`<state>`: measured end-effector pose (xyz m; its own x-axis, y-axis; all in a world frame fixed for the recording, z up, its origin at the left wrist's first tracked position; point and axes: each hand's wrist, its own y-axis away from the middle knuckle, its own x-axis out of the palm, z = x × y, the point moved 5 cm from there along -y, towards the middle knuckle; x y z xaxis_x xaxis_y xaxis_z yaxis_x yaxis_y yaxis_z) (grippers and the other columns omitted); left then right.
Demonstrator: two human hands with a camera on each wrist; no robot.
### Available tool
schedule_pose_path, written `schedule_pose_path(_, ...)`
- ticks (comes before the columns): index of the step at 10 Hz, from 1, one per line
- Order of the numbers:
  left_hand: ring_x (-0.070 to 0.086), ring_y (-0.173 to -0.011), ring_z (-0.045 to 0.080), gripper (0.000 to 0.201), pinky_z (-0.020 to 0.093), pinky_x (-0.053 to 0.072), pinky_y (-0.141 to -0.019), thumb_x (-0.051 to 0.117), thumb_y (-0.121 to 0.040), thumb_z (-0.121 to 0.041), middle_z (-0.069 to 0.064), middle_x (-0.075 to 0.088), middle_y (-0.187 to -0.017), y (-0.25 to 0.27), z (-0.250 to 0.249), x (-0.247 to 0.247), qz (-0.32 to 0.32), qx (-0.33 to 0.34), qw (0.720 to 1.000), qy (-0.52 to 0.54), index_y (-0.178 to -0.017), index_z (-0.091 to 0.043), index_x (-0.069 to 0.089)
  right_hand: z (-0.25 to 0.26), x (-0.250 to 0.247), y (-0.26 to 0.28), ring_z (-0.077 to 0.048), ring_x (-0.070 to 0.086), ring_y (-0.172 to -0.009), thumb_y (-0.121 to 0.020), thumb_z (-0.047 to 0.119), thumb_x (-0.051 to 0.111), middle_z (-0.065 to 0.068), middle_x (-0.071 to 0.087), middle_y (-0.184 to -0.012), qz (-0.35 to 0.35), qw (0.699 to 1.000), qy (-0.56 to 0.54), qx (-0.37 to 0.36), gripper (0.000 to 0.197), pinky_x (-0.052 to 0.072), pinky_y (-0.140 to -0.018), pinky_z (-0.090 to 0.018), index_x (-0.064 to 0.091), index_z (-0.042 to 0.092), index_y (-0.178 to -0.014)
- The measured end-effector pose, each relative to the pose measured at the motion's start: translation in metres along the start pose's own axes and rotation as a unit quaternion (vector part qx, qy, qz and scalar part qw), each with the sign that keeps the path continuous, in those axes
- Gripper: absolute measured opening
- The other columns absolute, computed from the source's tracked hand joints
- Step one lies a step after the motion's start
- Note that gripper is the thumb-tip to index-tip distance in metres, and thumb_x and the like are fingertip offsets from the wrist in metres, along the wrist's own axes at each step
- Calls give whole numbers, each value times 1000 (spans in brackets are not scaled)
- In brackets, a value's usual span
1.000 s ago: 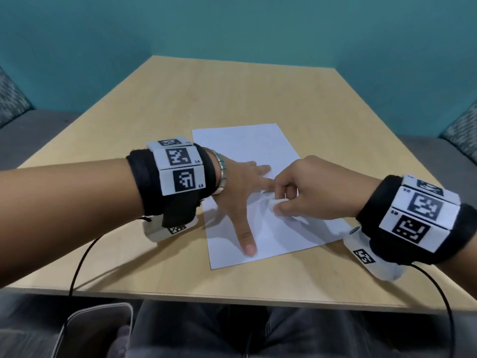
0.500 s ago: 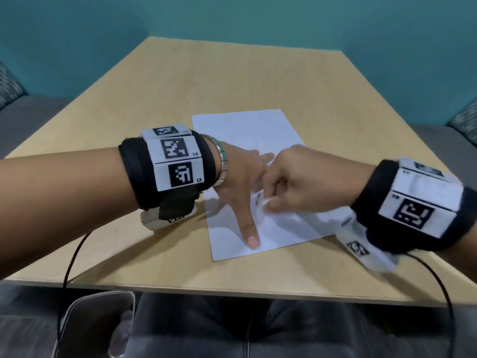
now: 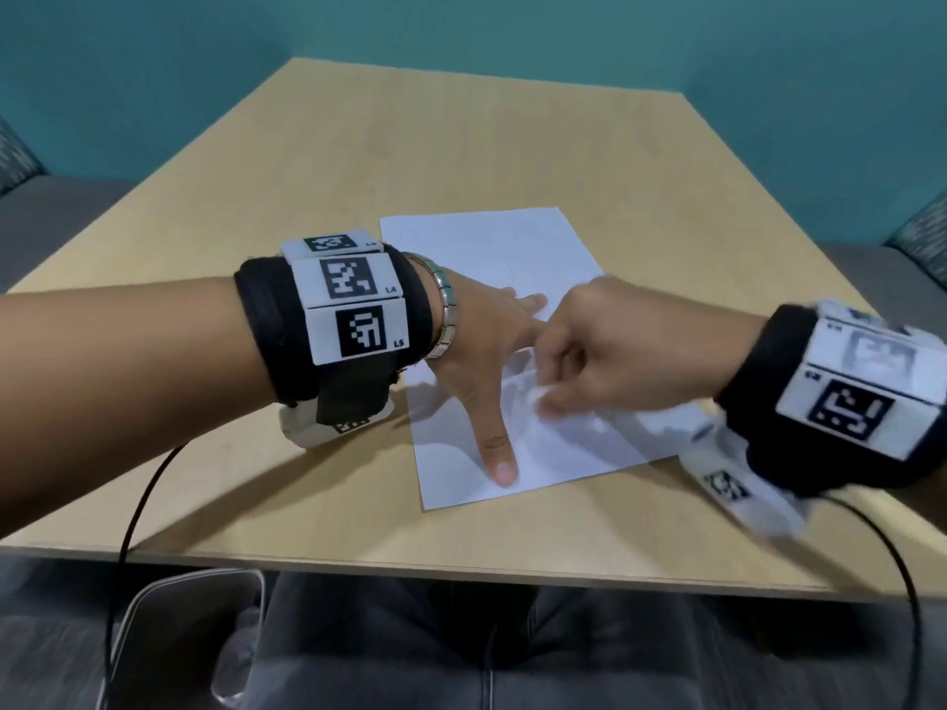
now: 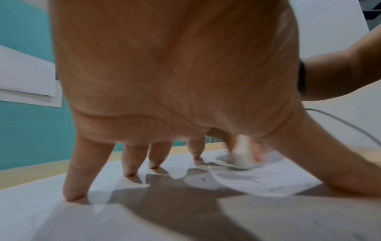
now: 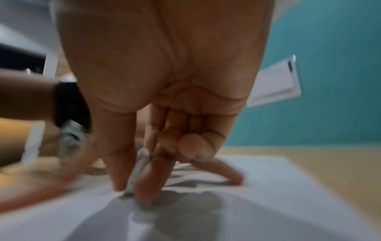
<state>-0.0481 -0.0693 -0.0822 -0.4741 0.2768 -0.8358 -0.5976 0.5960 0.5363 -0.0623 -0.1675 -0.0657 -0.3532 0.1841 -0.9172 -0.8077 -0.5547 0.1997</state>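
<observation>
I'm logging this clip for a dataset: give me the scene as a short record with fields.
Setting: wooden table, teal wall behind
Sheet: white paper lying flat on the table, faint marks on it
Bracing: left hand, fingers spread and straight, fingertips pressing the paper down
Tool grip: right hand pinches a white eraser between thumb and fingers, its end on the paper
Sharpness: right hand blurred
Likely work: rubbing marks off the paper

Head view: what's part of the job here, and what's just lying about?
In use:
sheet of paper
eraser, pinched in the right hand
left hand, fingers spread, pressing the sheet flat

Lying about:
table
patterned cushion
bracelet
</observation>
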Motion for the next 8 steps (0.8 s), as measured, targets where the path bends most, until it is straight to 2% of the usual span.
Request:
schedule_pose_path(1,-9,-149,14,90,56,17,-116,73,-31,-87,-24,-4,-160,-3,1,1,13,-22,999,-30,-105,-86,24,-5,-3,3,0,56,-55,-77,22,79,19,62,-55,-15,1000,-2,11,20,41,-53,-20,68,22,-60)
schedule_pose_path(2,-13,-149,18,61,57,15,-115,73,-29,-88,-16,-3,-161,-3,-1,1,33,-22,999,-17,-66,-88,24,15,14,11,0,57,-57,-78,23,79,15,63,-58,57,997,-32,-29,17,42,-52,-15,71,20,-64)
schedule_pose_path(3,0,-149,11,86,54,22,-114,71,-28,-90,-25,5,-157,-3,0,1,16,-23,999,-29,-101,-84,27,-8,-3,2,1,57,-57,-77,20,78,24,63,-57,-10,1000,8,22,18,43,-56,-20,69,20,-61)
schedule_pose_path(4,8,-148,14,71,53,25,-114,74,-31,-87,-19,2,-159,0,-4,0,26,-30,999,-30,-87,-85,31,1,5,5,2,58,-58,-77,23,79,22,66,-60,27,999,-23,5,17,46,-56,-21,70,22,-63)
schedule_pose_path(5,16,-146,16,72,51,27,-113,76,-32,-85,-18,4,-158,0,-3,-3,25,-39,999,-23,-89,-86,32,5,7,7,0,58,-57,-77,23,79,8,69,-60,53,999,-7,-9,10,46,-54,-19,75,18,-69)
schedule_pose_path(6,23,-143,12,108,45,28,-112,76,-35,-83,-24,5,-156,1,-3,-5,23,-51,997,-53,-127,-74,21,-14,-11,1,2,55,-53,-76,18,78,12,65,-53,-14,999,16,33,17,40,-52,-16,71,18,-61)
schedule_pose_path(7,9,-148,14,72,46,23,-115,79,-36,-81,-17,-6,-160,6,-7,-5,40,-54,998,-19,-84,-87,25,9,10,14,0,55,-52,-77,17,79,10,65,-54,63,998,-29,-10,17,40,-49,-12,70,17,-63)
schedule_pose_path(8,27,-143,17,70,37,31,-108,82,-46,-73,-8,13,-160,2,-7,-5,30,-37,998,-47,-98,-79,36,0,5,11,4,57,-55,-78,18,79,7,67,-56,30,999,-13,0,14,42,-52,-14,73,15,-66)
